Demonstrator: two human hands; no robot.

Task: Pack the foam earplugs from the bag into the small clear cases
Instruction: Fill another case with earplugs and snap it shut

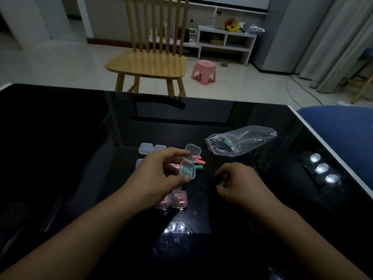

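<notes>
While the left hand [161, 174] pinches an open clear case [188, 168] holding a green earplug [186, 169], the right hand [238, 184] grips another green earplug [223, 183]; the bag [240, 141] lies beyond, table [60, 138] bare leftward.

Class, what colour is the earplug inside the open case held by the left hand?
Green: the earplug in the open case, seen best in the head view.

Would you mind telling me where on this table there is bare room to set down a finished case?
Bare glass lies left of the left hand, and along the far edge of the table beyond the bag. It is crowded between the hands: cases and loose earplugs cluster round the open case, up to the right hand.
</notes>
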